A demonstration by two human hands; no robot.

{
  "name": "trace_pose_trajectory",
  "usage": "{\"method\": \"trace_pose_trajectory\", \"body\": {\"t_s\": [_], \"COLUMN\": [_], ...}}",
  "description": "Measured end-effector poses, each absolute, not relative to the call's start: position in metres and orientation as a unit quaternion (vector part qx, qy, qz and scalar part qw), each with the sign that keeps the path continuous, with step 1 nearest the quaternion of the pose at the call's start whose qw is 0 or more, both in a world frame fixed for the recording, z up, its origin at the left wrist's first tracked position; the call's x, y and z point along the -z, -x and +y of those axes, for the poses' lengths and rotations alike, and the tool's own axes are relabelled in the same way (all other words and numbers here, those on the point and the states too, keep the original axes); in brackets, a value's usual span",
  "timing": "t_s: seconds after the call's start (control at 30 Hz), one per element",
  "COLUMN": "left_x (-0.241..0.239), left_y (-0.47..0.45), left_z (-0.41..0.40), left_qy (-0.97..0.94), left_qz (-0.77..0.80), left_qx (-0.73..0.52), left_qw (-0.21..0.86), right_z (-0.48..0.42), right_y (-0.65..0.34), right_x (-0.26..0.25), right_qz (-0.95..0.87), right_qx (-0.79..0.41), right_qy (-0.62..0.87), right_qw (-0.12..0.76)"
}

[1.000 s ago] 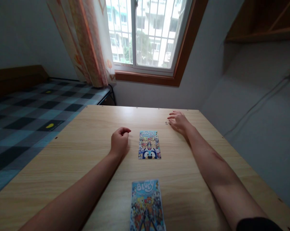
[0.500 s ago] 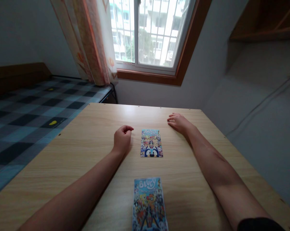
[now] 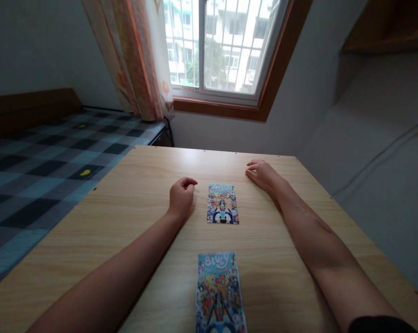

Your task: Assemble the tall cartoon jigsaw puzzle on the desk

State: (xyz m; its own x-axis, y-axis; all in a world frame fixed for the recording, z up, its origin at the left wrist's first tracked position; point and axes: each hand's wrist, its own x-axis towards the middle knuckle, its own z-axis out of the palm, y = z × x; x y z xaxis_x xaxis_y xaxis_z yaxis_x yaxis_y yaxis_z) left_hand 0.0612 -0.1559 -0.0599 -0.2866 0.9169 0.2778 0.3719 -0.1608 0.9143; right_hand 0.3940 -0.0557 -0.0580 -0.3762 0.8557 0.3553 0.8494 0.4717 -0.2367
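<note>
A colourful card (image 3: 223,203) printed with "Bluey" and cartoon characters lies flat on the wooden table. My left hand (image 3: 181,198) rests just left of it, fingers curled into a loose fist; I see nothing held in it. Beyond the card's upper right, my right hand (image 3: 261,175) lies on the tabletop with its fingers loosely apart, touching only the table. Closer to me is a thicker Bluey box or pack (image 3: 220,293) with much the same picture, its lower end cut off by the frame. Neither hand touches the card or the pack.
The light wood table (image 3: 143,185) ends near the wall under a barred window (image 3: 233,51). Left of it stands a bed with a checked sheet (image 3: 32,180), below a patterned curtain (image 3: 143,60). A cable (image 3: 378,155) runs along the right wall, under a wooden shelf (image 3: 385,44).
The whole view has shifted slightly, so everything sits a little further right and higher. Both hands, the card and the pack keep their places on the table.
</note>
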Motion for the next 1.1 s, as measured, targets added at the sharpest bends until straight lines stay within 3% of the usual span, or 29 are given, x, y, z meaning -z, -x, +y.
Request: {"method": "trace_pose_trajectory", "body": {"t_s": [0.3, 0.5, 0.7, 1.1], "left_x": [0.064, 0.060, 0.058, 0.055], "left_y": [-0.070, -0.076, -0.077, -0.077], "left_z": [-0.159, -0.167, -0.170, -0.171], "left_qy": [-0.591, -0.698, -0.727, -0.746], "left_qz": [0.570, 0.492, 0.464, 0.468], "left_qx": [-0.531, -0.500, -0.474, -0.433], "left_qw": [0.210, 0.148, 0.178, 0.192], "right_z": [-0.060, -0.085, -0.113, -0.113], "right_y": [-0.385, -0.341, -0.300, -0.307], "right_x": [0.044, 0.014, 0.010, 0.014], "right_qz": [-0.796, -0.795, -0.790, -0.786], "right_qx": [0.022, -0.213, -0.409, -0.492], "right_qy": [0.536, 0.441, 0.350, 0.319], "right_qw": [0.280, 0.357, 0.292, 0.196]}}
